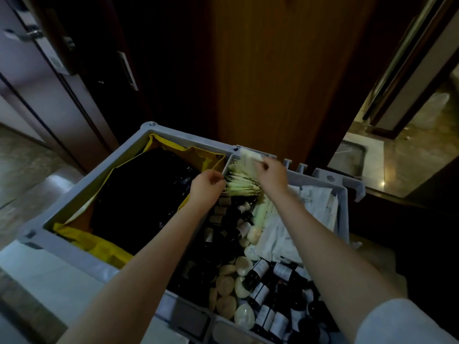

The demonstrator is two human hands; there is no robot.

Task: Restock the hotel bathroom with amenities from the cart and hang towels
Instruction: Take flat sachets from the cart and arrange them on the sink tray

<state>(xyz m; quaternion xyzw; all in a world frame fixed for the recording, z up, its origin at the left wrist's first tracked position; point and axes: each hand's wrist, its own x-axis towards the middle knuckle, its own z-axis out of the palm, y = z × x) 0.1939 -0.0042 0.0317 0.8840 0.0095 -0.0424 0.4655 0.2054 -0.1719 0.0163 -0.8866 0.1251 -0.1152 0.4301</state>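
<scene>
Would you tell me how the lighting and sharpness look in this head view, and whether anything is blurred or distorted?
Head view: dim overall, so the black bag in the cart shows almost no detail; the right hand and the packet it pinches are motion-blurred; the wide lens bends the left door; the floor at right is brighter, with small glints.

A hotel room's entry: a grey housekeeping cart [87, 180] at 6 o'clock carries small toiletry bottles [260, 291] and wrapped soaps [224, 284]; a door's electronic lock [32, 33] sits at 10 o'clock, a polished marble floor [409, 157] at 3 o'clock.
</scene>
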